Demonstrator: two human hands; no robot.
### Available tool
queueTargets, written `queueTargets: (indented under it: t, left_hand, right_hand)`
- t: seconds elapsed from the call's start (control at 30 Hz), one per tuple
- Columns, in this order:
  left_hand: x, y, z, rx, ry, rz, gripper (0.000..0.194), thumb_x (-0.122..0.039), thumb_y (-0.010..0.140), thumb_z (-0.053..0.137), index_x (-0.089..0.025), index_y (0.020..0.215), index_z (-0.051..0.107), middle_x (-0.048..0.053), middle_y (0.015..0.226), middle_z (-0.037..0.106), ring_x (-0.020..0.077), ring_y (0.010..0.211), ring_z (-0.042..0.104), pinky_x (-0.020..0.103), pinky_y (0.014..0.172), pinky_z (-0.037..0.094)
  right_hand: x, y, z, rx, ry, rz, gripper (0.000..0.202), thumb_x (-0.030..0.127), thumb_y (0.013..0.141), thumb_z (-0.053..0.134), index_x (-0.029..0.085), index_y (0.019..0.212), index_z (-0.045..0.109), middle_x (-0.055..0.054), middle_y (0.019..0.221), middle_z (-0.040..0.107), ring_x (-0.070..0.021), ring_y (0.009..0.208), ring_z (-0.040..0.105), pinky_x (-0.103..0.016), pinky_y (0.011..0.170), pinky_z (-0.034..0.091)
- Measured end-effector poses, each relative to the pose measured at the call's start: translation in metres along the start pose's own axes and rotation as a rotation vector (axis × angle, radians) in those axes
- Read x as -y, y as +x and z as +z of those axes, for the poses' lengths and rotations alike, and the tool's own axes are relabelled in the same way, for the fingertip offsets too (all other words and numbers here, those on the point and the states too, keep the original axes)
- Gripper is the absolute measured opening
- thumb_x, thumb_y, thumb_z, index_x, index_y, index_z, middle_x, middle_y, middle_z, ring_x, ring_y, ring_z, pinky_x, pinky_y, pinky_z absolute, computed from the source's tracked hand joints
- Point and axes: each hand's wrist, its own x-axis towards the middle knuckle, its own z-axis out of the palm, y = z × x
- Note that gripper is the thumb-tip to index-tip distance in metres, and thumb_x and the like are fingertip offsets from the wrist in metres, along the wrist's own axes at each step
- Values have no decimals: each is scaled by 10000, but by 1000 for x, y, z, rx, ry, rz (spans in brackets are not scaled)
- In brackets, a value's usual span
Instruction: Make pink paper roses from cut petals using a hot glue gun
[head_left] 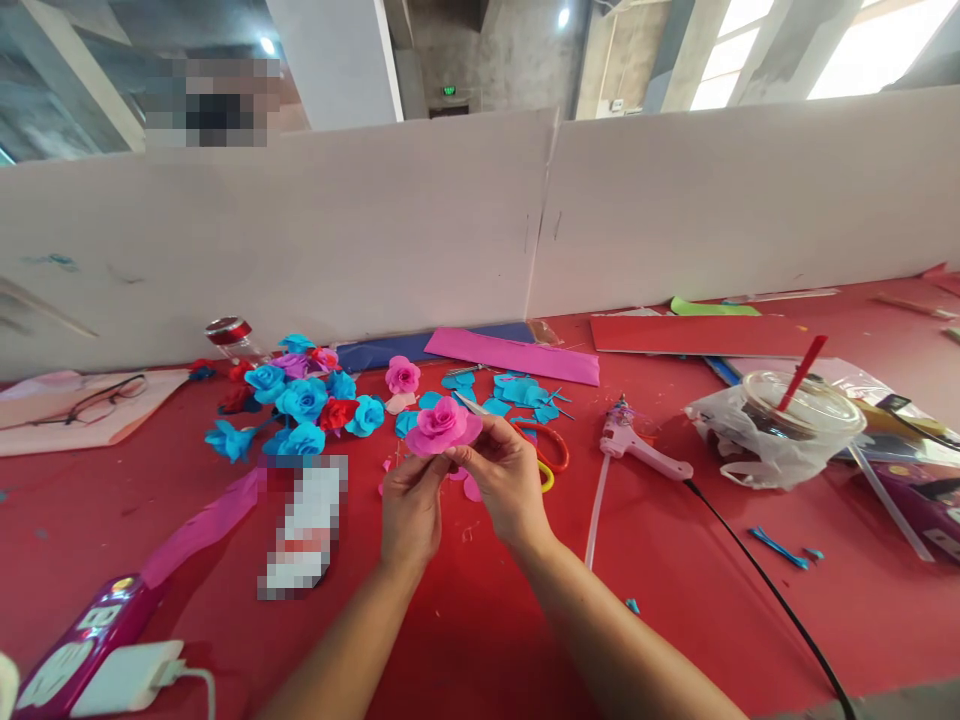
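Note:
A pink paper rose (440,424) is held up over the middle of the red table. My left hand (412,508) pinches it from below, at the base. With thumb and forefinger, my right hand (508,480) grips its outer petal on the right side. Just behind my right hand lie scissors (553,446) with red and yellow handles, partly hidden. Loose blue paper petals (525,392) are scattered beyond the hands, and a few pink petals (471,488) lie beneath them. A finished pink paper flower (403,375) rests behind the held one.
Blue, red and purple paper flowers (304,398) are bunched at left. A pink glue gun (637,446) with a cord lies at right, near a lidded cup (802,405) in a plastic bag. A purple power strip (82,640) occupies the front left. A white partition (337,230) stands behind.

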Motion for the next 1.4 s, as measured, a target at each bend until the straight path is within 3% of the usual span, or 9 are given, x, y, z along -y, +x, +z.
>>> queueTargets:
  t: [0.2, 0.4, 0.57, 0.73, 1.0, 1.1, 1.23, 1.4]
  left_hand:
    - [0, -1, -1, 9, 8, 29, 146, -262, 688, 750, -216, 826, 759, 1, 743, 678, 140, 738, 591, 280, 723, 465]
    - [-8, -2, 3, -19, -41, 50, 78, -246, 665, 762, -215, 734, 745, -7, 723, 674, 156, 805, 601, 314, 833, 467]
    - [-6, -3, 0, -36, 29, 59, 80, -256, 649, 770, -197, 682, 726, -22, 651, 627, 132, 666, 545, 267, 676, 455]
    - [-3, -4, -2, -27, 68, 93, 81, -221, 616, 783, -210, 660, 715, -34, 623, 600, 138, 644, 510, 268, 648, 422]
    - [-1, -5, -7, 6, 132, 92, 199, -200, 625, 777, -193, 518, 610, -57, 515, 492, 103, 548, 423, 246, 536, 365]
    - [-6, -4, -3, 14, -8, 37, 74, -231, 637, 778, -216, 645, 706, -35, 582, 599, 130, 622, 541, 259, 599, 434]
    - [-15, 1, 2, 20, -177, -45, 137, -246, 635, 788, -215, 761, 746, 12, 761, 712, 149, 719, 633, 278, 690, 497]
    - [-17, 4, 0, 47, -269, -195, 131, -229, 682, 763, -188, 804, 740, 11, 724, 704, 94, 651, 627, 219, 648, 498]
  right_hand:
    - [2, -3, -2, -26, -301, -216, 71, 258, 737, 728, 250, 807, 739, -31, 879, 627, -185, 830, 577, -321, 744, 487]
    - [5, -9, 2, -38, -349, -296, 117, 234, 743, 715, 235, 860, 725, -52, 916, 640, -203, 869, 583, -341, 777, 478]
    - [8, -10, 4, -20, -367, -273, 59, 239, 752, 697, 234, 810, 705, -40, 840, 618, -202, 848, 567, -338, 771, 457]
    - [9, -11, 5, -59, -420, -298, 91, 196, 740, 675, 233, 657, 668, -25, 804, 567, -184, 782, 526, -314, 699, 431]
    - [7, -12, 5, -60, -537, -416, 149, 101, 748, 627, 241, 718, 667, -15, 800, 552, -174, 783, 522, -301, 711, 429]
    - [10, -13, 5, 1, -580, -408, 177, 85, 737, 626, 250, 774, 680, -19, 836, 566, -179, 809, 534, -304, 726, 439]
    - [12, -15, 5, 85, -514, -366, 264, 93, 774, 574, 260, 946, 686, -34, 897, 573, -178, 829, 548, -314, 749, 462]
    - [10, -12, 1, -6, -415, -217, 218, 168, 825, 564, 248, 975, 701, -49, 942, 603, -180, 849, 569, -320, 767, 469]
